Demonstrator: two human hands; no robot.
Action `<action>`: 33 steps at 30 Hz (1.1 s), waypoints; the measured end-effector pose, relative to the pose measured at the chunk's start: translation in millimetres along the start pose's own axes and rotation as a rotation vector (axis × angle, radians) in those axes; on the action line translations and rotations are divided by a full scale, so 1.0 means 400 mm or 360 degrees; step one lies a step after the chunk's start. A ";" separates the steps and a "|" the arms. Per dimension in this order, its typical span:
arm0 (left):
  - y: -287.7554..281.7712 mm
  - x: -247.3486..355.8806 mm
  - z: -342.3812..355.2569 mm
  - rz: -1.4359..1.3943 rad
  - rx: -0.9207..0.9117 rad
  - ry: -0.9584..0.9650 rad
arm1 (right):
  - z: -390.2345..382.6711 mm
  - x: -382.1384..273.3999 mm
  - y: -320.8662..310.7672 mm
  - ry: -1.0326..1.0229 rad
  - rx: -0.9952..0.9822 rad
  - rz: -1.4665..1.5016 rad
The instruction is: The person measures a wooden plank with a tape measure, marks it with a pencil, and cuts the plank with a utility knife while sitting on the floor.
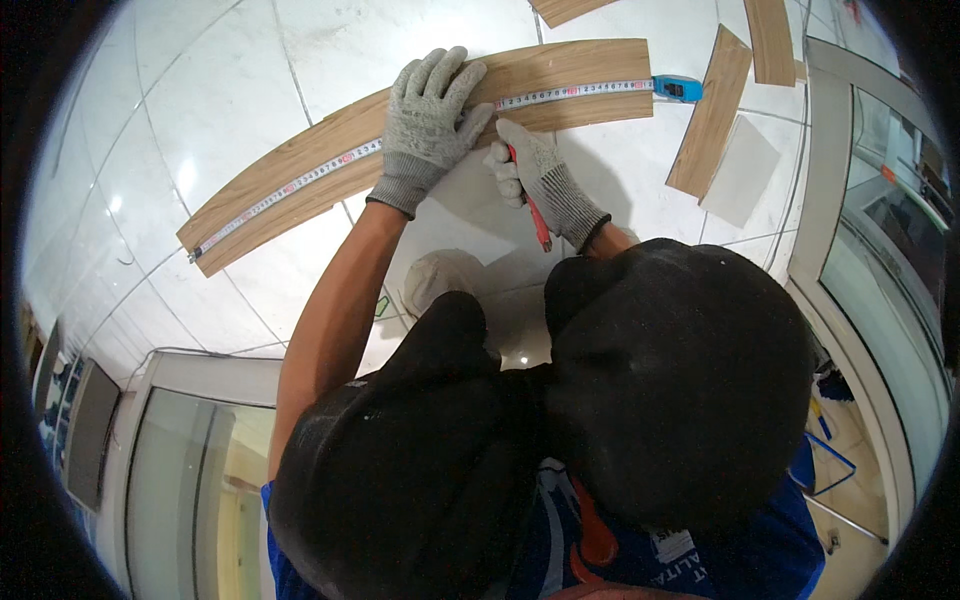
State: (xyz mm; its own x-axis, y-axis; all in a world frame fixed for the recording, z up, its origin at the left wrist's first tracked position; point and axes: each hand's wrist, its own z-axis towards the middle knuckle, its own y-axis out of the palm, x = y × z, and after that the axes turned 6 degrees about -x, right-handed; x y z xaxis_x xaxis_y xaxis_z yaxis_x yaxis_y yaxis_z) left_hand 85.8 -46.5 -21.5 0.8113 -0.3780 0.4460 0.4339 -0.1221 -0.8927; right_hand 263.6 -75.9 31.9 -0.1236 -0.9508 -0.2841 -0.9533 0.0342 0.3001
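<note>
The left hand (432, 115), in a grey glove, is pressing flat with open fingers on a long wooden plank (330, 160) that is lying on the white tiled floor (200, 90). A tape measure (560, 93) is stretching along the plank. The right hand (535, 170) is gripping a red pencil (535, 215) just beside the plank's edge.

**A:** so where's the cam sitting here?

**B:** on the person's head, fisheye, looking steeply down past their dark trousers at the white tiled floor (200, 110). Edges bend hard toward the rim.

**A:** how close?

**B:** close. The long wood plank (300, 170) sits just past the knees (450, 330), within arm's reach, across the top of the frame. Only one view, so nothing overlaps with another.
</note>
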 end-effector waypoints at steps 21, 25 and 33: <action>-0.056 0.043 -0.024 0.0068 0.0040 0.0074 | -0.210 -0.265 -0.419 -0.0682 0.1309 -0.2353; -0.082 0.031 -0.076 0.0147 -0.0080 -0.0025 | -0.152 -0.274 -0.487 -0.0659 0.1157 -0.2525; -0.246 -0.057 -0.247 0.0195 -0.0352 -0.0482 | -0.228 -0.224 -0.332 -0.1095 0.1100 -0.2478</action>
State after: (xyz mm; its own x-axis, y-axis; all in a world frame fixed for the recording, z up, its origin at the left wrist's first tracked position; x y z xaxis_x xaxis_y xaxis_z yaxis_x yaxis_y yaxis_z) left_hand -14.2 -116.6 49.7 0.9451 -0.1184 0.3047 0.2584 -0.3005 -0.9181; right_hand 426.5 -23.2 100.5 0.9709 0.0332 -0.2370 -0.2076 -0.3761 -0.9030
